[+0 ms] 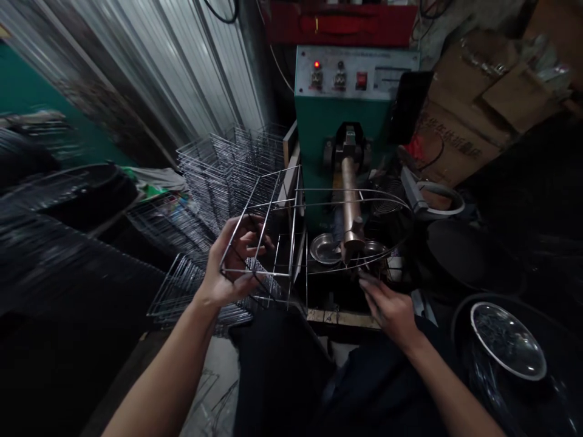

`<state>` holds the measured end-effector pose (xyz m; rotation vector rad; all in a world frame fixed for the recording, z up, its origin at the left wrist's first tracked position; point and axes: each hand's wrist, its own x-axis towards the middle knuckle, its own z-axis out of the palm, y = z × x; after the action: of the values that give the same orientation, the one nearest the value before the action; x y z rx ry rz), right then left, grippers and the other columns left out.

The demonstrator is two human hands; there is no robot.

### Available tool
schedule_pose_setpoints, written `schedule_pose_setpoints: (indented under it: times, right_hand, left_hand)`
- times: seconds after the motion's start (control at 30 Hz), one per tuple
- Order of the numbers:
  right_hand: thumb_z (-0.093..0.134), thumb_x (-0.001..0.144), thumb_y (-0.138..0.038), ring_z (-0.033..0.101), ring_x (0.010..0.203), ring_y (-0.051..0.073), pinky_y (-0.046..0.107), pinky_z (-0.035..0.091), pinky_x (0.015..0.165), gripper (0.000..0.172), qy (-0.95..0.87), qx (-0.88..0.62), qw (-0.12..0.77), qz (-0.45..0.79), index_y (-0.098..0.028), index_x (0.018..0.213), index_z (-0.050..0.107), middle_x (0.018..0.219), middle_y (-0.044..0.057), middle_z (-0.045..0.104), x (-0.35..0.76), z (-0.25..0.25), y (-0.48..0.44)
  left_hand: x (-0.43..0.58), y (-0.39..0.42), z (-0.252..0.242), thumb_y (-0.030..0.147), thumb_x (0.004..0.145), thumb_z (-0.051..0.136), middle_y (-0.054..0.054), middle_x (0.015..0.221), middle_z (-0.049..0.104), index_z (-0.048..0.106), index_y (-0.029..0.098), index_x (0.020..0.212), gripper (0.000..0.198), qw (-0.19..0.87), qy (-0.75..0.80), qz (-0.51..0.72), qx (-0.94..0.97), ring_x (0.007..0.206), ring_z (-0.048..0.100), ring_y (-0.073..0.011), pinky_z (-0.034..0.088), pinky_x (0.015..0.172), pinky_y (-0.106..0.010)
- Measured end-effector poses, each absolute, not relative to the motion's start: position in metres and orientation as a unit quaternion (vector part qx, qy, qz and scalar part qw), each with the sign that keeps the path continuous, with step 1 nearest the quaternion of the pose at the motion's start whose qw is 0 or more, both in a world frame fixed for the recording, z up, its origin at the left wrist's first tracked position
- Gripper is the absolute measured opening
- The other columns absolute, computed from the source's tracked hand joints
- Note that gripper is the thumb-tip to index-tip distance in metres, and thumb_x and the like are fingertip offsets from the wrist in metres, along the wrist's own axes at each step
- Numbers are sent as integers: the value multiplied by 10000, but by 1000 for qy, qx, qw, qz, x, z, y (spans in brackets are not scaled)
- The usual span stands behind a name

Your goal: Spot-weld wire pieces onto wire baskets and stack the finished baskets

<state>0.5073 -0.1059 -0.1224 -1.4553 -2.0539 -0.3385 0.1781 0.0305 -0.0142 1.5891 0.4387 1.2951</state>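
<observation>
My left hand [232,261] is closed round the left end of a wire rack frame [277,237], gripping its thin bars from below and behind. The frame reaches right across to the copper electrode [350,206] of a green welding machine [346,103], where curved wires arc around the electrode. My right hand [387,303] sits low at the frame's right side, its fingers pinched together on the wire near the electrode's tip. Two small metal dishes [324,247] lie by the electrode base.
Stacks of finished wire racks [228,170] stand at the left, more lie flat [182,291] below. Corrugated metal wall behind. Cardboard boxes [473,109] at upper right. A round metal bowl [507,340] sits at lower right. Dark cloth covers my lap.
</observation>
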Motion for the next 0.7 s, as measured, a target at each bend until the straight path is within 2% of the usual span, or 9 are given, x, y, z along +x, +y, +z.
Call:
schedule_pose_setpoints:
  times: [0.07, 0.13, 0.3, 0.37, 0.4, 0.53, 0.6, 0.7]
  right_hand:
    - [465, 1059, -108, 736, 1044, 169, 219, 588, 829, 290, -783, -523, 324, -89, -172, 1281, 640, 1306, 102, 702, 501, -130, -130]
    - [453, 1055, -106, 745, 1012, 167, 223, 599, 826, 281, -793, -521, 314, -48, -172, 1244, 650, 1249, 97, 726, 495, -143, -149]
    - [443, 993, -147, 771, 835, 237, 298, 643, 687, 313, -834, -515, 198, 25, -196, 1106, 731, 1058, 97, 774, 491, -190, -173]
    - [440, 979, -207, 771, 799, 258, 310, 640, 625, 326, -848, -505, 156, 51, -223, 1054, 757, 1021, 95, 781, 492, -209, -175]
    - [438, 978, -251, 771, 791, 267, 315, 636, 595, 334, -850, -503, 140, 66, -239, 1031, 768, 1012, 93, 783, 491, -216, -174]
    - [413, 965, -423, 766, 779, 290, 351, 619, 540, 409, -848, -500, 61, 164, -296, 1066, 788, 1068, 80, 780, 482, -231, -157]
    - [388, 961, -463, 765, 796, 294, 369, 619, 548, 453, -845, -490, 11, 215, -310, 1135, 778, 1110, 68, 773, 472, -228, -143]
    - [427, 940, -472, 759, 897, 312, 381, 629, 618, 453, -859, -443, -20, 256, -318, 1216, 752, 1181, 62, 754, 452, -208, -122]
  left_hand:
    - [178, 21, -15, 352, 689, 919, -78, 1195, 588, 630, 272, 1325, 703, 503, 176, 531, 659, 987, 621, -214, 598, 787, -327]
    - [175, 10, -14, 387, 663, 931, -78, 1161, 603, 633, 273, 1327, 737, 509, 180, 525, 657, 967, 629, -222, 603, 775, -340]
    - [116, -36, 7, 435, 532, 990, -41, 1100, 664, 679, 294, 1239, 785, 471, 245, 592, 607, 896, 689, -243, 629, 726, -396]
    - [66, -66, 17, 470, 500, 984, -16, 1058, 666, 683, 260, 1184, 777, 411, 306, 645, 567, 885, 701, -244, 625, 732, -404]
    - [37, -84, 19, 501, 526, 955, -2, 1035, 656, 672, 237, 1161, 744, 367, 350, 673, 539, 889, 701, -233, 613, 745, -395]
    - [-80, -172, -4, 660, 750, 643, 16, 1049, 625, 549, 204, 1132, 603, 109, 609, 736, 273, 915, 680, -149, 528, 758, -324]
    - [-123, -218, -34, 713, 740, 564, -23, 1085, 625, 485, 217, 1168, 659, 27, 679, 716, 160, 944, 668, -179, 549, 747, -353]
    - [-153, -278, -82, 794, 712, 448, -75, 1138, 613, 460, 242, 1207, 742, -23, 735, 671, 92, 1060, 664, -282, 592, 781, -487]
